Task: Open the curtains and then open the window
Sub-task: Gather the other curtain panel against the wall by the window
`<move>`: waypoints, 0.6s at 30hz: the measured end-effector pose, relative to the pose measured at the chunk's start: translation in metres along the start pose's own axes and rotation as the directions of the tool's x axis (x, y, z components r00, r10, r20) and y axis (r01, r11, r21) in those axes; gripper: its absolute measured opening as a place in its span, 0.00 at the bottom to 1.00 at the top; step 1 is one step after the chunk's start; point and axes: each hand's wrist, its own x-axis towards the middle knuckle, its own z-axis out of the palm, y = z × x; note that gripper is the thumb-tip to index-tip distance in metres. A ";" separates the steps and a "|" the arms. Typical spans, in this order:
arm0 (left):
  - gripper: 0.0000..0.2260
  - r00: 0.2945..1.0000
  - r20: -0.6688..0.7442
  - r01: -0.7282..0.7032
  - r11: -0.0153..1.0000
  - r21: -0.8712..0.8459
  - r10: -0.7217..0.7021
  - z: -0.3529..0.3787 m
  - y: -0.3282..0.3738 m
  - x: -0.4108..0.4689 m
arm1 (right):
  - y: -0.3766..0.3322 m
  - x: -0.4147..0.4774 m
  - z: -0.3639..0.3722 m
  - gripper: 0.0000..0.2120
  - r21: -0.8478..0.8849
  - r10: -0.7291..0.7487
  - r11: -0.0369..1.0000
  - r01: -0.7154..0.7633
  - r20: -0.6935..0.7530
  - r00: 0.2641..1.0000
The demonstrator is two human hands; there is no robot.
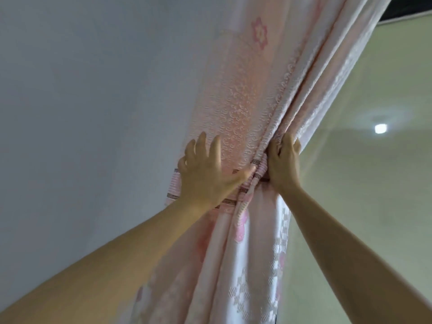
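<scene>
A pink curtain with flower patterns hangs gathered into a bunch at the left edge of the window. A pink striped tieback band wraps around the bunch at mid height. My left hand lies on the band and the curtain's left side, fingers spread and thumb pressing the band. My right hand grips the gathered folds and the band's right end, fingers curled behind the fabric. The window pane shows to the right, frosted greenish, with a lamp's reflection in it.
A plain pale wall fills the left side. A dark strip shows above the window's upper frame at the top right. The curtain's lower part hangs down between my forearms.
</scene>
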 end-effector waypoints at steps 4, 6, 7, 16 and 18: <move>0.50 0.968 0.159 0.197 0.980 0.013 -0.196 0.000 -0.032 0.020 | -0.031 0.005 0.020 0.04 0.070 -0.024 0.997 0.022 0.041 0.999; 0.48 0.945 0.200 0.272 0.961 -0.050 -0.258 -0.001 -0.045 0.027 | -0.044 0.006 0.032 0.06 0.104 -0.030 0.994 0.025 0.047 0.998; 0.48 0.936 0.222 0.294 0.953 -0.069 -0.273 -0.001 -0.050 0.030 | -0.050 0.007 0.039 0.08 0.100 -0.020 0.995 0.015 0.050 0.999; 0.20 0.964 0.187 0.266 0.751 -0.604 -0.191 -0.005 -0.091 0.041 | -0.081 0.004 0.105 0.05 0.113 -0.018 0.994 0.006 0.106 0.994; 0.04 0.979 0.107 0.201 0.752 -0.627 -0.173 -0.006 -0.106 0.042 | -0.068 0.001 0.115 0.05 0.112 0.014 0.993 -0.023 0.078 0.997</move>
